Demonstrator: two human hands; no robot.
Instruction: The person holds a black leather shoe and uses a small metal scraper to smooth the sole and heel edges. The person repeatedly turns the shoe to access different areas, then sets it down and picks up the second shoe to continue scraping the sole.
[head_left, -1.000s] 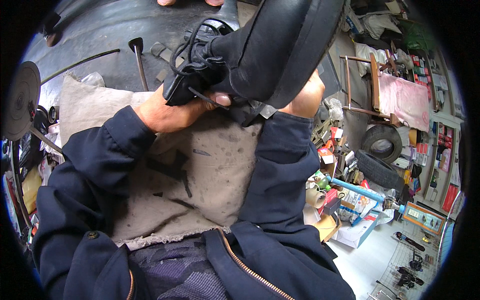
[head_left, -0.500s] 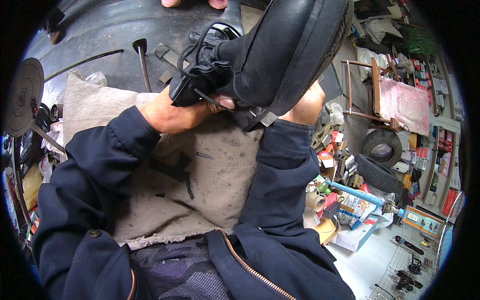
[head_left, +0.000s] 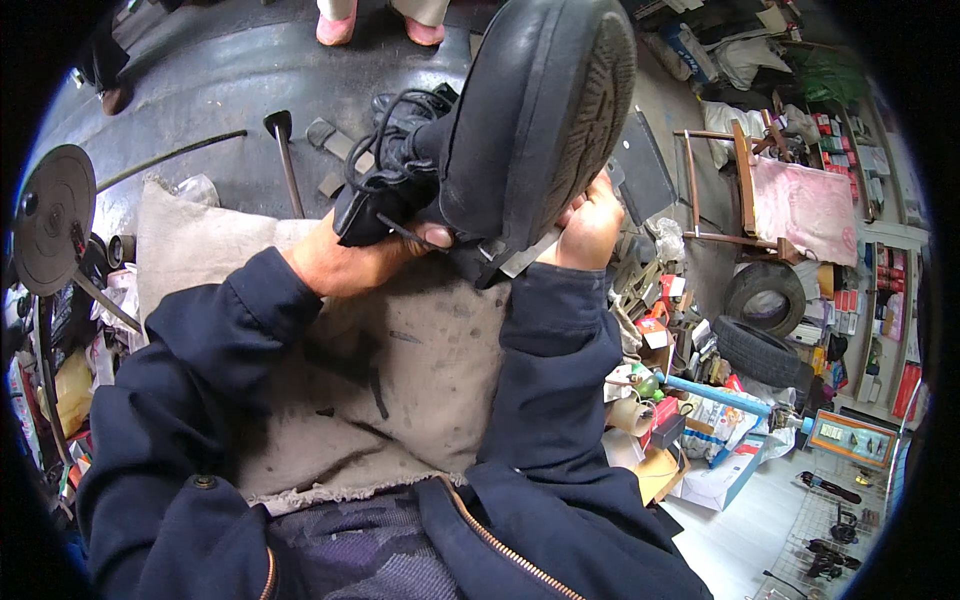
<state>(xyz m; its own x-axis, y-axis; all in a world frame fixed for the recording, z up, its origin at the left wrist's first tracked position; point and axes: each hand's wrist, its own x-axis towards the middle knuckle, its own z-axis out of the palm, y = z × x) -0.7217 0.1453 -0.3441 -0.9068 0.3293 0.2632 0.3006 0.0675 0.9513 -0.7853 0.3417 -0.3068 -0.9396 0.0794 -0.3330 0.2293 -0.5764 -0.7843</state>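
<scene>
A black lace-up boot (head_left: 510, 130) is held up in front of me, its toe and ridged sole turned toward the upper right. My left hand (head_left: 375, 255) is closed around its ankle opening, thumb over the black leather beside a loose lace (head_left: 400, 228). Against the boot's lower edge lies a flat grey metal strip (head_left: 528, 256), like a blade. Its other end runs into my right hand (head_left: 592, 225), whose closed fingers are partly hidden behind the sole. Beneath both hands, a stained beige cloth (head_left: 420, 350) covers my lap.
A round dark metal disc (head_left: 55, 220) on a stand is at my left. Another person's pink shoes (head_left: 424, 32) are on the floor ahead. To the right are a wooden folding chair (head_left: 745, 185), stacked tires (head_left: 765, 297), a blue bar (head_left: 715, 393), and cluttered boxes and shelves.
The boot has shifted slightly left and tipped so more of its sole shows. My right hand has come further into view beside it. More of the other person's shoes shows.
</scene>
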